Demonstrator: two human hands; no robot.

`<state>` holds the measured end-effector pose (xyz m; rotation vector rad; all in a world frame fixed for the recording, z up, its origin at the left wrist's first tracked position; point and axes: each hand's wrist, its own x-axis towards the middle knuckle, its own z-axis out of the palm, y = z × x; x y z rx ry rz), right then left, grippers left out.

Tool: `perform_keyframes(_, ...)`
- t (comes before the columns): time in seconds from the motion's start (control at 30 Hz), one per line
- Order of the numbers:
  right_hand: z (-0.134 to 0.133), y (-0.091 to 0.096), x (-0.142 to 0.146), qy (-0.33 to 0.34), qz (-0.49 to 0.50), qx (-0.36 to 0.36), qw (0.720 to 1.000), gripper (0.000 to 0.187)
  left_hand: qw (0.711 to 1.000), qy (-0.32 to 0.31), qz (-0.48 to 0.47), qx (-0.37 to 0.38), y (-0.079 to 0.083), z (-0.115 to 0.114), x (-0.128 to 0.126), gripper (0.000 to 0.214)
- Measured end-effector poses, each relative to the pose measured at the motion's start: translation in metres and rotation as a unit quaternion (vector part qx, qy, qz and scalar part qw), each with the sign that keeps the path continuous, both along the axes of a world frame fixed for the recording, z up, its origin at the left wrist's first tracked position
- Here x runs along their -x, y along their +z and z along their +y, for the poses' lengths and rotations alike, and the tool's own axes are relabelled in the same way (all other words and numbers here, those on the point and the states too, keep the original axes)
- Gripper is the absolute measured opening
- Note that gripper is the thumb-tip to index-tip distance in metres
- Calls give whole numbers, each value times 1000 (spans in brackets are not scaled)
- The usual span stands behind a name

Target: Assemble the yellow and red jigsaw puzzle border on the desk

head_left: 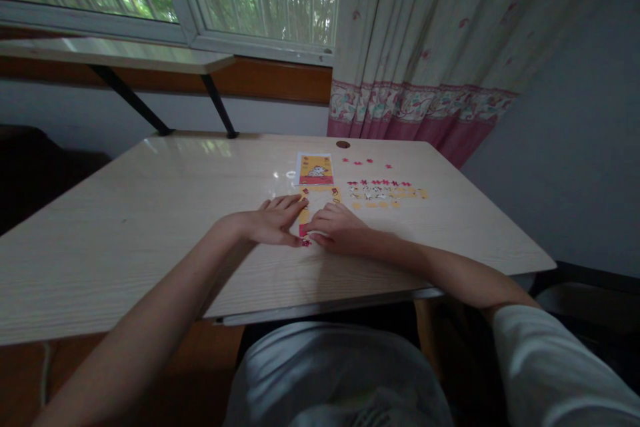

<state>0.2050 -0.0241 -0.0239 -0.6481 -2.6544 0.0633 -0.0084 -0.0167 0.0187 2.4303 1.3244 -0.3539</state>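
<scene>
A partly joined jigsaw puzzle (303, 216) lies on the table, with yellow border pieces down its left side and along its top, and red at the lower left corner. My left hand (274, 221) rests flat at its left edge, fingers spread, the thumb beside a small red puzzle piece (305, 243) at the bottom. From the right, my right hand (339, 227) reaches over the puzzle with bent fingers. Its index fingertip touches the red corner, and its thumb sits a little apart below. That hand hides much of the puzzle's right side.
Above the puzzle lies a picture card (316, 170) showing a white animal on yellow and red. Loose pieces (383, 193) stand in rows to the right, with several red ones (369, 161) farther back. A raised shelf (150, 57) stands at the back left, a curtain (400, 67) behind.
</scene>
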Motion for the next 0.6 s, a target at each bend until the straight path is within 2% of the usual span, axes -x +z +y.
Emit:
perform_keyframes(0.27, -6, -2, 4, -13, 58, 64, 996, 16, 1000, -7, 1, -3, 0, 0, 0, 106)
perform_keyframes(0.43, -8, -1, 6, -21, 70, 139, 988, 8, 1000, -4, -17, -7, -3, 5, 4, 88)
perform_keyframes(0.6, -8, -2, 9, -64, 65, 166, 982, 9, 999, -18, -38, -26, -9, 9, 8, 85)
